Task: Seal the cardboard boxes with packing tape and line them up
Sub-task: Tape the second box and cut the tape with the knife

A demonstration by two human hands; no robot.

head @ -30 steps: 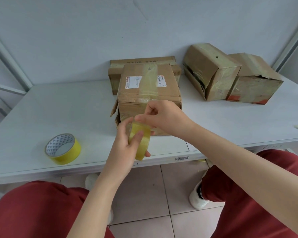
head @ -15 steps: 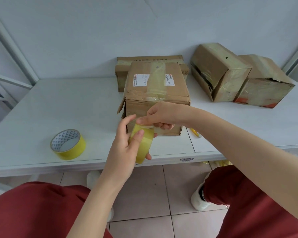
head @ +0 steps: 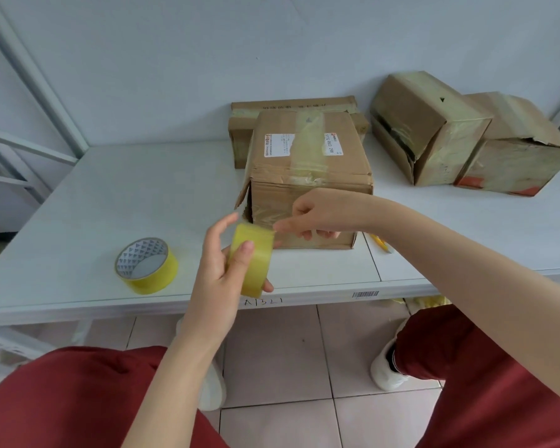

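Over the bench's [head: 110,195] front edge, the left hand [head: 220,270] grips the clear tape roll [head: 253,258]. The right hand [head: 317,215] pinches its free end at the roll's top. The tape looks thin, light and clingy, so it is best held taut by that end. Just behind stands the cardboard box [head: 307,176], its left flap loose. It looks stiff but dented and probably light, best steadied on top.

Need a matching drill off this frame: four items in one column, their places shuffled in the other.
1. translucent yellow packing-tape roll
2. opaque yellow tape roll, patterned white core
3. brown cardboard box with white labels
4. flat brown cardboard box

A. against the wall, behind item 3
B. lying on the white table, untouched
C. gripped by the left hand
D. mid-table, side flap ajar

Pairs: 1-C, 2-B, 3-D, 4-A
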